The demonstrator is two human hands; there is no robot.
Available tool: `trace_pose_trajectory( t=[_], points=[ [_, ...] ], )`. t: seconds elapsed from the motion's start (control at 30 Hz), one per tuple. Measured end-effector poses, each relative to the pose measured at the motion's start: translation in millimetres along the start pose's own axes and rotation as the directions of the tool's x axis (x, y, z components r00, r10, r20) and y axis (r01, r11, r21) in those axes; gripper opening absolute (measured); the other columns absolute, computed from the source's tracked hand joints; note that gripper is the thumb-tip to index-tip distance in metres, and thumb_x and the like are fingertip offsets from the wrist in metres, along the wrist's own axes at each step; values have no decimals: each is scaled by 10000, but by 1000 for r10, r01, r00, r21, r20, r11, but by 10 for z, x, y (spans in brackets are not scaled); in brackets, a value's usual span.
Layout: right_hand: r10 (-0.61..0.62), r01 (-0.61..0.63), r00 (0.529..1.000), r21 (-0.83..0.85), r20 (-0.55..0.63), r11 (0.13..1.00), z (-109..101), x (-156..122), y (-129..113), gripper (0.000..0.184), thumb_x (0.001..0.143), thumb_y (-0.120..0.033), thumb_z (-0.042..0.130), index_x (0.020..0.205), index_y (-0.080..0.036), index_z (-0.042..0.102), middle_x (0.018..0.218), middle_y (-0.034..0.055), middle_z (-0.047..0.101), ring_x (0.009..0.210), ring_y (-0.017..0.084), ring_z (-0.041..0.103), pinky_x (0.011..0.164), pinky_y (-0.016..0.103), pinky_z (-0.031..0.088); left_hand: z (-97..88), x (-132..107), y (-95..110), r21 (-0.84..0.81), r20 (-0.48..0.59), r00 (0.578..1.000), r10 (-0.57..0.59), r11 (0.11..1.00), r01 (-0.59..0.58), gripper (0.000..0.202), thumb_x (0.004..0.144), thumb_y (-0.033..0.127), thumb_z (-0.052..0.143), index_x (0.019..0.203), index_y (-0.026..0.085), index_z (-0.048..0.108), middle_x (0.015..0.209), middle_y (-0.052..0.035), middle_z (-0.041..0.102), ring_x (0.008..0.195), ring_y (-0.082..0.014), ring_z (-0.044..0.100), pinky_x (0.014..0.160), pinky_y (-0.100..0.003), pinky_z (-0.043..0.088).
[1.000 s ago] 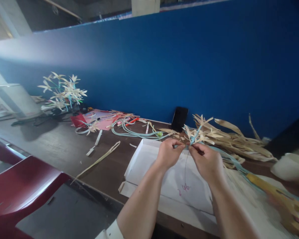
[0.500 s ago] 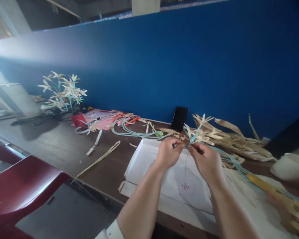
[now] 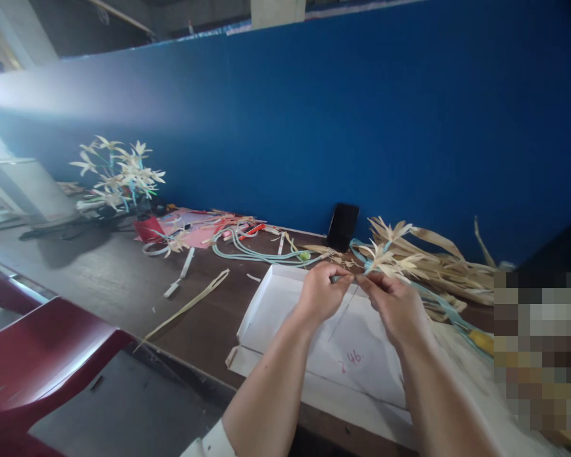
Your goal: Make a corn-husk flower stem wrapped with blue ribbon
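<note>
My right hand (image 3: 394,304) is closed in a pinch on the stem of an artificial flower. Its pale, dried-leaf petals (image 3: 383,257) fan out above and to the right of the fingers. A thin wire (image 3: 342,317) runs down and leftward from below the pinch. Close beside it, almost touching the right fingertips, my left hand (image 3: 324,291) pinches a narrow pale blue tape (image 3: 335,278), mostly hidden by the fingers. Both hands are above an open white cardboard box lid (image 3: 361,339) with red handwritten figures on it.
A black phone (image 3: 343,225) leans on the blue partition (image 3: 314,127). Dried leaf strips (image 3: 452,273) lie at right, coiled blue cord (image 3: 247,256) and pink paper (image 3: 197,236) farther left. Finished-looking flowers (image 3: 124,171) stand near a kettle (image 3: 31,193). A red chair (image 3: 52,355) borders the table.
The flower has turned and tilted to the right within my right fingers. Its wire, which hung straight down, now slants to the lower left. My left hand has barely moved.
</note>
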State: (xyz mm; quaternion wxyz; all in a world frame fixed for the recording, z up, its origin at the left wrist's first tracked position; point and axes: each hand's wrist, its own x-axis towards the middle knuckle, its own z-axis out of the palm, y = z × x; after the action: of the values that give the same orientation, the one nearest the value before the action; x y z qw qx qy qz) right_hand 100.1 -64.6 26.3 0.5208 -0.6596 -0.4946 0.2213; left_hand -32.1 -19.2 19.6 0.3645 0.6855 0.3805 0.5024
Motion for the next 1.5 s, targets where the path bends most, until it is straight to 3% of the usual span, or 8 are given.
trace_pose_trajectory(
  t=[0.2, 0.3, 0.43, 0.67, 0.87, 1.07, 1.3, 1.5],
  points=[
    [60, -64, 998, 281, 24, 958, 89, 35, 128, 358, 640, -494, 704, 754, -165, 618, 456, -65, 409, 417, 79, 341, 410, 222, 251, -10, 3, 21, -56, 49, 997, -61, 996, 63, 173, 749, 295, 610, 799, 152, 693, 813, -35, 679, 780, -142, 594, 724, -245, 440],
    [86, -86, 996, 376, 17, 923, 152, 13, 121, 368, 637, -497, 713, 778, -175, 600, 463, -60, 438, 406, 83, 364, 395, 215, 255, -14, 8, 14, -68, 68, 992, -102, 992, 107, 189, 729, 304, 628, 816, 149, 695, 797, -31, 682, 749, -138, 589, 698, -242, 443],
    [95, -82, 995, 348, -20, 934, 185, -24, 75, 394, 638, -525, 699, 790, -170, 623, 433, -57, 445, 386, 89, 368, 377, 217, 245, 3, 13, -32, -100, 76, 984, -161, 981, 168, 222, 722, 323, 633, 837, 142, 694, 781, -33, 686, 699, -131, 580, 669, -245, 449],
    [56, -41, 998, 341, -32, 939, 177, -7, 122, 455, 657, -482, 706, 973, -154, 686, 491, -54, 450, 456, 81, 359, 424, 214, 262, 29, 2, -60, -151, 69, 990, -124, 980, 133, 219, 730, 318, 626, 840, 143, 698, 824, -44, 702, 756, -147, 607, 701, -253, 453],
    [-23, 24, 1000, 132, -9, 991, 119, -21, 91, 419, 742, -494, 613, 970, -152, 692, 498, -37, 474, 465, 100, 401, 445, 226, 302, 27, 3, -46, -156, 28, 994, -107, 982, 110, 199, 736, 311, 621, 828, 153, 699, 822, -42, 698, 781, -148, 613, 720, -251, 459],
    [-104, 86, 990, -175, -93, 981, 91, -65, -57, 339, 767, -453, 560, 868, -167, 710, 482, -19, 535, 463, 136, 492, 492, 243, 362, 50, 7, -53, -149, -3, 991, -131, 980, 129, 162, 720, 298, 638, 780, 159, 695, 825, -33, 697, 783, -145, 606, 723, -251, 451],
    [-123, 92, 986, -240, -116, 966, 85, -76, -96, 339, 762, -441, 538, 828, -164, 722, 455, -17, 543, 430, 139, 495, 468, 242, 351, 51, -19, 11, -109, -25, 996, -82, 991, 79, 122, 725, 269, 633, 739, 161, 686, 785, -21, 687, 748, -134, 594, 682, -236, 434],
    [-51, 22, 992, -236, -117, 972, 89, -81, -101, 299, 757, -411, 552, 869, -189, 719, 462, -27, 565, 456, 153, 560, 489, 236, 371, 65, -28, 13, -63, -37, 999, -32, 998, 30, 113, 738, 259, 623, 737, 162, 682, 797, -22, 679, 773, -132, 594, 712, -234, 432]
  ],
)
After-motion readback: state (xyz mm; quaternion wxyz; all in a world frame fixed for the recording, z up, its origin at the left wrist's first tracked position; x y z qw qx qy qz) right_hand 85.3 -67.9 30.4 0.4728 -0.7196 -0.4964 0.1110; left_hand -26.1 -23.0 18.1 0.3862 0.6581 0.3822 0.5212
